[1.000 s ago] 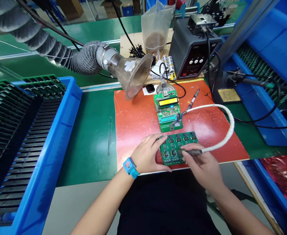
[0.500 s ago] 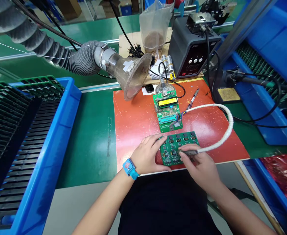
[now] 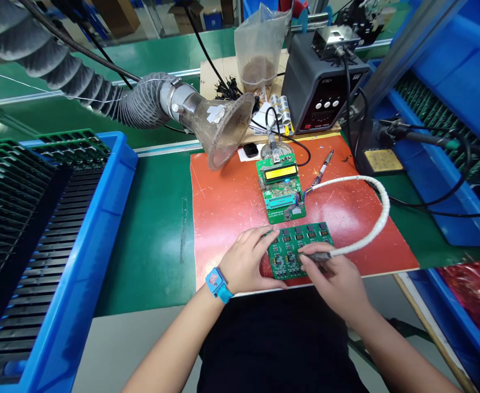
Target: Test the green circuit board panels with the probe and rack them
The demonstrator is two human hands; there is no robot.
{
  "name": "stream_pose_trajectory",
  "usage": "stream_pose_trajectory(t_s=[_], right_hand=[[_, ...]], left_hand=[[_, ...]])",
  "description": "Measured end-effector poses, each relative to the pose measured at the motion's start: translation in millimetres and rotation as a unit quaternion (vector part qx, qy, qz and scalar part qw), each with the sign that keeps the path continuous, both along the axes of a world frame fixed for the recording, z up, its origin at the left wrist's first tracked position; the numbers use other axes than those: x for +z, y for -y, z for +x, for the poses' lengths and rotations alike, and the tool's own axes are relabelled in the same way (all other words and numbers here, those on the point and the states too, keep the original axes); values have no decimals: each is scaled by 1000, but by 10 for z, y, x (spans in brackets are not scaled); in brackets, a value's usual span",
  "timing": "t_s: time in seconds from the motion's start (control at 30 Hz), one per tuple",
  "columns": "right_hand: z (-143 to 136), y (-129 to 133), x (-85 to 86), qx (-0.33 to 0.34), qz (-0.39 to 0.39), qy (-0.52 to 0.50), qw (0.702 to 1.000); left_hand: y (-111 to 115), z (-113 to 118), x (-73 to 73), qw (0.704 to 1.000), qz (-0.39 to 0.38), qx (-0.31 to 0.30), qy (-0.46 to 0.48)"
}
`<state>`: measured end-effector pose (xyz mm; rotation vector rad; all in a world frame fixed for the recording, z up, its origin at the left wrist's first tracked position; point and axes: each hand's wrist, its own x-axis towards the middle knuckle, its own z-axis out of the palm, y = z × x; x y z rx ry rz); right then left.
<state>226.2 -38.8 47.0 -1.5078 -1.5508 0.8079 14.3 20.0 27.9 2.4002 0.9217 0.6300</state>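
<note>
Resting w/ fingers spread, L hand (image 3: 243,262) touches the L edge of the green board (image 3: 294,248) on the red mat (image 3: 219,207). Board's prob. light, stiff, easy to break: hold edges. R hand (image 3: 343,281) pinches the dark stick (image 3: 318,255) over it.

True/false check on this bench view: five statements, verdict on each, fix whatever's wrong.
1. The right hand grips a dark tool joined to a white cable. True.
2. The left hand is holding the pen. False: the left hand is at the left end of the lower circuit board.
3. The pen lies on the red mat. True.
4. The upper board's screen is dark. False: the screen is lit yellow.
5. The blue wristband is on the right wrist. False: the wristband is on the left.
</note>
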Motion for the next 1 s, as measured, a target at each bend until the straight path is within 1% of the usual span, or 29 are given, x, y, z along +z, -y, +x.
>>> stream_pose_trajectory(t_s=[0.17,0.37,0.6,1.0], right_hand=[[19,20,-19,11,-7,-14,1000],[15,12,-32,11,-16,-17,1000],[21,27,-43,13,-9,-16,1000],[8,12,-54,13,-6,-18,1000]], left_hand=[[5,3,2,1000,10,3,0],[5,4,8,1000,2,2,0],[2,4,12,1000,-6,2,-7],[8,2,-11,1000,4,5,-4]])
